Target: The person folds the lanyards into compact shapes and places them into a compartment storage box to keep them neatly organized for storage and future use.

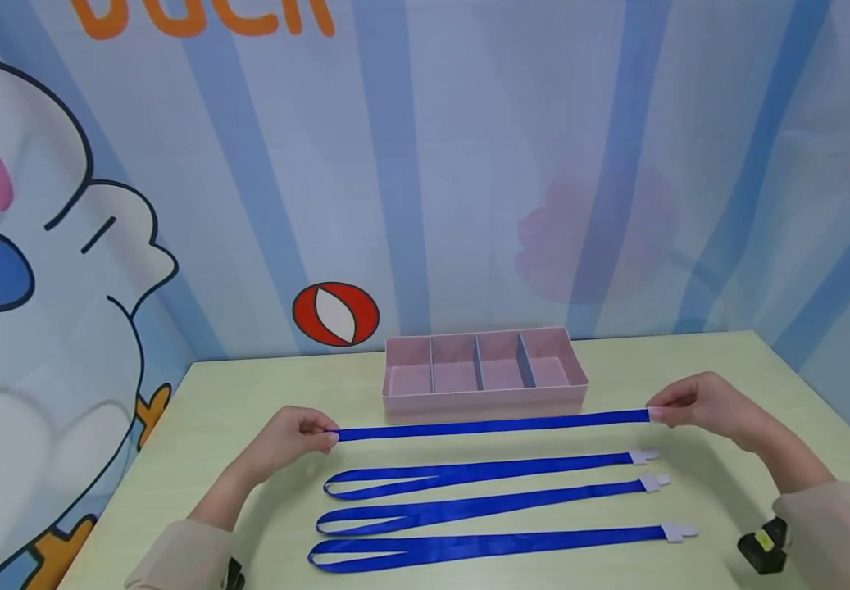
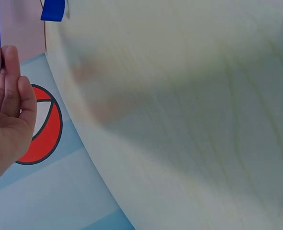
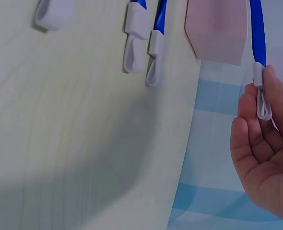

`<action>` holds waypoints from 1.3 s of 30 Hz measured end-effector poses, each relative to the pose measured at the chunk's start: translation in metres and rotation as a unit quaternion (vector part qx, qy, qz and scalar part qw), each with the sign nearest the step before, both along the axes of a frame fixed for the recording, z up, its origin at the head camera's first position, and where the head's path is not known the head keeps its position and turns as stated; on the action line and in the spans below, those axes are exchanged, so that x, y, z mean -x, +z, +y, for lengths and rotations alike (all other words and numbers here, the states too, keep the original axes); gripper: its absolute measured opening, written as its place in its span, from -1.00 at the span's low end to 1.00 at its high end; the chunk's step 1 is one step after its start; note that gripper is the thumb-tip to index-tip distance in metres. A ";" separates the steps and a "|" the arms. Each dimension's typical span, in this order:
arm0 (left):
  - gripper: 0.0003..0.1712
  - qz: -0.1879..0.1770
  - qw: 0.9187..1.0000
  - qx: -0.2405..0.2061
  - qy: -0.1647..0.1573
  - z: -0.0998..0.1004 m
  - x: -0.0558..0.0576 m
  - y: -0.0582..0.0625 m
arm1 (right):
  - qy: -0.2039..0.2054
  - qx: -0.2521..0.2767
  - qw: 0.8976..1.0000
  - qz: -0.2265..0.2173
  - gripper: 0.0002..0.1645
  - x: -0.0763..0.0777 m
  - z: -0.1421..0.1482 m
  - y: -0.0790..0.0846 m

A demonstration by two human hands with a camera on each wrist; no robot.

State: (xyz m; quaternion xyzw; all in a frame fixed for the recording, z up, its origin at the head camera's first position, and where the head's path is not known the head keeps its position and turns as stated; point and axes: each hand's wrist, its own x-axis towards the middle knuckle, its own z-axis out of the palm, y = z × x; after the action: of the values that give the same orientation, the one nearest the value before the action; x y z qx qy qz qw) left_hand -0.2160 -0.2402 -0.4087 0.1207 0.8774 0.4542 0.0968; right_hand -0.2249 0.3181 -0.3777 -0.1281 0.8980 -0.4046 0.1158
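A blue lanyard (image 1: 491, 426) is stretched nearly level above the table, just in front of the pink box. My left hand (image 1: 297, 434) pinches its looped left end between thumb and fingers; the left wrist view shows that hand (image 2: 9, 96) at the left edge. At the other end, my right hand (image 1: 708, 410) pinches the white plastic clip (image 3: 259, 76). Nearer to me lie three more blue lanyards, the far one (image 1: 498, 470), the middle one (image 1: 498, 501) and the near one (image 1: 498, 544), roughly parallel, loops to the left and white clips to the right.
Behind the held lanyard stands a pink box (image 1: 484, 401) with several compartments, close to the table's back edge. The pale wooden table (image 1: 262, 381) meets a blue striped cartoon backdrop (image 1: 469, 164). A black device (image 1: 762, 547) sits by the right sleeve.
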 end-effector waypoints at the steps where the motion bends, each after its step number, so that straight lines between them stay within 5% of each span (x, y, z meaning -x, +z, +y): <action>1: -0.84 -0.002 1.000 0.000 0.002 0.000 0.000 0.000 | 0.001 0.001 1.000 -0.003 -0.59 0.000 0.001 0.000; 27: -0.69 -0.022 0.999 -0.012 0.038 -0.001 -0.013 0.043 | -0.018 -0.004 0.999 -0.029 -0.44 -0.001 0.012 0.034; 39: -0.63 -0.041 0.994 -0.060 0.078 0.004 -0.016 0.052 | 0.001 0.053 0.997 -0.059 -0.50 -0.007 0.004 0.053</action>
State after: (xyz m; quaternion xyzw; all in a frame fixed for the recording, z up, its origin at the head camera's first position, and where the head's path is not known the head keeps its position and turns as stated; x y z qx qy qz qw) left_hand -0.2004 -0.2360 -0.3565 0.0389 0.8507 0.5166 0.0893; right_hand -0.2183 0.3226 -0.3251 -0.1109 0.8665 -0.4588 0.1621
